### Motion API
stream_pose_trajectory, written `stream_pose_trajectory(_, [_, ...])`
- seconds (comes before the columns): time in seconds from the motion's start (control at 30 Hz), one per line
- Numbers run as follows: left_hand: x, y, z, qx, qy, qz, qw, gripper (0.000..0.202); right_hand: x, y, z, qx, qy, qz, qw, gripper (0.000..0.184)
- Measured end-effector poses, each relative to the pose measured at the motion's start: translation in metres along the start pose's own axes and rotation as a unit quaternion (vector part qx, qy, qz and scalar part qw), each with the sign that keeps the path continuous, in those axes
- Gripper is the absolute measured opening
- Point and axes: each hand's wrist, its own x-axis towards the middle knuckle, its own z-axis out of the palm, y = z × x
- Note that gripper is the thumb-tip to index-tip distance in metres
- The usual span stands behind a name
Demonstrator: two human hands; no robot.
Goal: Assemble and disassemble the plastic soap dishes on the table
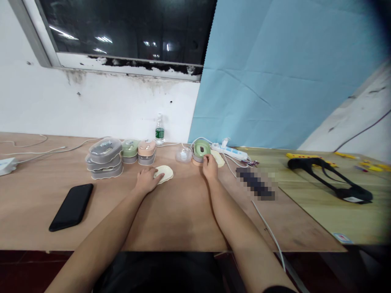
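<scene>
A cream oval lid-like piece (165, 173) lies flat on the table. My left hand (146, 180) holds its left edge, with the thumb over the top. To the right, my right hand (210, 166) has its fingers closed at the near right edge of a green container piece (200, 147). This sits on top of grey and peach container parts (197, 161). Part of a second cream piece (218, 158) shows behind my right hand. Just left of the stack is a clear plastic piece (183, 155).
Stacked grey lunch boxes (106, 167), a green box (130, 150) and a peach-topped box (147, 151) stand at the back left. Also there: a water bottle (159, 130), a phone (71, 206), a power strip (230, 151), loose cables and a black strap-like frame (331, 179).
</scene>
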Motion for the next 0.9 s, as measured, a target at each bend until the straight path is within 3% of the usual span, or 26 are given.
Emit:
stream_pose_trajectory(0.67, [-0.004, 0.002, -0.001, 0.014, -0.011, -0.003, 1.0, 0.054, 0.0, -0.008, -0.004, 0.021, 0.015, 0.023, 0.999, 0.036])
stream_pose_trajectory(0.8, [-0.004, 0.002, 0.0, 0.017, -0.019, 0.004, 1.0, 0.067, -0.003, -0.02, -0.01, 0.018, 0.033, 0.055, 0.998, 0.037])
stream_pose_trajectory(0.9, [-0.003, 0.003, -0.001, 0.019, -0.027, 0.02, 0.999, 0.082, -0.007, -0.032, -0.011, 0.009, 0.042, 0.042, 0.998, 0.039])
